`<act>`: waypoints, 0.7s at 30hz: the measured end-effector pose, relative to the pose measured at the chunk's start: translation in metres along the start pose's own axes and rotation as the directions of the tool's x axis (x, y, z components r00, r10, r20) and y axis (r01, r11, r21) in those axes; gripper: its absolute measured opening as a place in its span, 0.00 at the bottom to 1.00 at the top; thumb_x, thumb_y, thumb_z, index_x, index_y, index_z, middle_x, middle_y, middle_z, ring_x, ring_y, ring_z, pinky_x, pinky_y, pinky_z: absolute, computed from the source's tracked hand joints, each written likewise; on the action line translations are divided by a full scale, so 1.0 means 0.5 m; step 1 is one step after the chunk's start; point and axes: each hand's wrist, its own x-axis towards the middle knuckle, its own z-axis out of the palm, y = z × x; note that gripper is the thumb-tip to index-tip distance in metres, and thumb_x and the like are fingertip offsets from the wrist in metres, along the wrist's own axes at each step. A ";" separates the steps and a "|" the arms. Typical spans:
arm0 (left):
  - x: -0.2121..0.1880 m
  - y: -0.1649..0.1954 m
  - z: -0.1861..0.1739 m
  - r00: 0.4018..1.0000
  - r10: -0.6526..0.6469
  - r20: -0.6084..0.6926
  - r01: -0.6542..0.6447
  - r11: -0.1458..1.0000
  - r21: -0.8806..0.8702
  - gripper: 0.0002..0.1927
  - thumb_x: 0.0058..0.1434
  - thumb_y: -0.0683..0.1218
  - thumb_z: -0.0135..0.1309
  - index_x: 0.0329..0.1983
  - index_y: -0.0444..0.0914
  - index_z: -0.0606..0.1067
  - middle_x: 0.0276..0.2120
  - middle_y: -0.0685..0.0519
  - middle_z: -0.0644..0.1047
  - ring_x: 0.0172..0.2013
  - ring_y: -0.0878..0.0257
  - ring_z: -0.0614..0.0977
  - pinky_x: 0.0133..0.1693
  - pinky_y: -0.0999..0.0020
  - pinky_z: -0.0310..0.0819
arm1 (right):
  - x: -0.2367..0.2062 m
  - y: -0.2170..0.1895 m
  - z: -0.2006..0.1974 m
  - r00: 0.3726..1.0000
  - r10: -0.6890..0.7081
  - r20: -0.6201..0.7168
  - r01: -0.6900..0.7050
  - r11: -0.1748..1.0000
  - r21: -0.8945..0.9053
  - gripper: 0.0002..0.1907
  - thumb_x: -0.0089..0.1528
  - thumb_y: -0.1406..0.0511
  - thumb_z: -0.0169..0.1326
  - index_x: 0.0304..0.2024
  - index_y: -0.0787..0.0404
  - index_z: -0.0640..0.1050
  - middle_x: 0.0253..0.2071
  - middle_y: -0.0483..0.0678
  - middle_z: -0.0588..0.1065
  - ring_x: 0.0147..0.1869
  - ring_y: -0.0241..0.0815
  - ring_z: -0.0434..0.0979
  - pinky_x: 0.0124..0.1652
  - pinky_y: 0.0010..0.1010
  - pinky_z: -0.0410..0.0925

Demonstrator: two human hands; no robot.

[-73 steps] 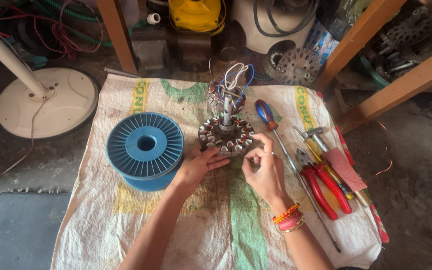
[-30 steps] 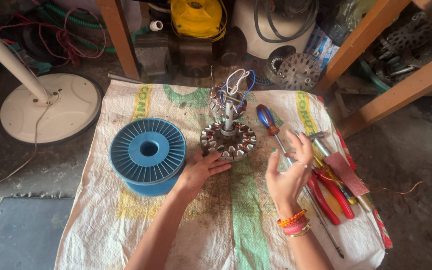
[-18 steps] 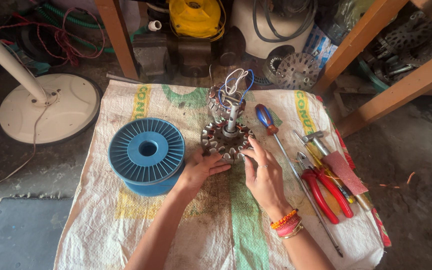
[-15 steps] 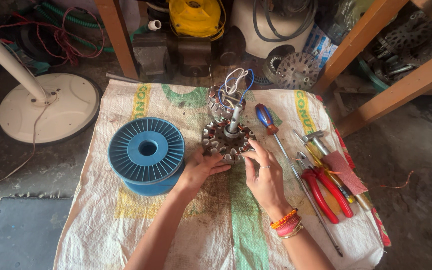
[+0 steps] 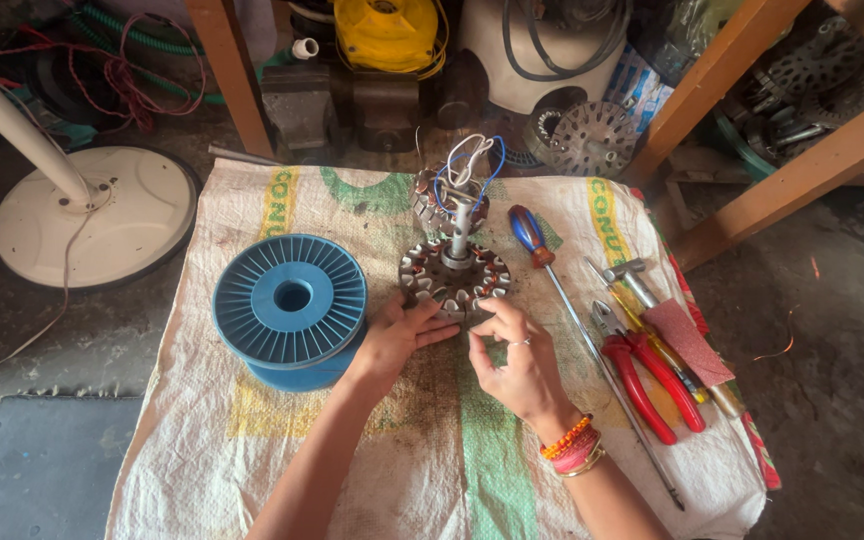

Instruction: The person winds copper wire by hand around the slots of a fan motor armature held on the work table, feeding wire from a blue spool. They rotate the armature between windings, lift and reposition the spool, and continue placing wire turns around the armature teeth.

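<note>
Metal stator [image 5: 454,278] upright mid-sack [image 5: 252,460], shaft vertical, just beyond both hands. Left hand [image 5: 392,340] splayed, touching near-left rim. Right hand [image 5: 517,360] nearer, fingertips [image 5: 484,322] pinched together at near-right rim; whether wire held, cannot tell. Spool [image 5: 290,308] left.

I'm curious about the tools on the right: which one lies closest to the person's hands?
The long screwdriver with the blue and red handle. Its thin shaft runs just beside the right hand, while the red pliers and hammer lie farther right.

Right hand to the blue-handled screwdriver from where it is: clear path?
Probably yes. The right hand is at the near rim of the stator, and the blue-handled screwdriver lies just to its right on the sack, uncovered, with only bare cloth between them.
</note>
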 end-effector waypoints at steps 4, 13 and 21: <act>-0.001 0.004 -0.002 0.999 -0.039 -0.016 0.038 0.997 -0.063 0.20 0.69 0.43 0.46 0.62 0.31 0.63 0.54 0.43 0.75 0.52 0.52 0.81 0.57 0.54 0.80 | -0.002 0.021 -0.004 0.997 0.057 -0.060 -0.060 0.998 -0.036 0.32 0.57 0.75 0.62 0.60 0.63 0.64 0.30 0.45 0.79 0.32 0.37 0.77 0.35 0.29 0.70; -0.013 0.008 -0.005 0.999 -0.048 -0.026 0.046 0.998 -0.047 0.22 0.68 0.44 0.47 0.63 0.30 0.62 0.56 0.42 0.74 0.53 0.52 0.80 0.57 0.55 0.79 | -0.015 0.018 -0.021 0.904 0.098 -0.417 -0.156 0.982 -0.107 0.29 0.57 0.76 0.64 0.56 0.63 0.64 0.37 0.46 0.77 0.35 0.35 0.69 0.41 0.28 0.66; -0.015 0.010 -0.003 0.998 -0.060 -0.032 0.059 0.998 -0.019 0.22 0.68 0.44 0.47 0.62 0.29 0.62 0.57 0.41 0.73 0.54 0.51 0.80 0.58 0.55 0.79 | -0.016 0.020 -0.026 0.850 0.126 -0.512 -0.208 0.972 -0.107 0.26 0.63 0.77 0.63 0.56 0.63 0.63 0.43 0.48 0.77 0.39 0.37 0.70 0.45 0.30 0.66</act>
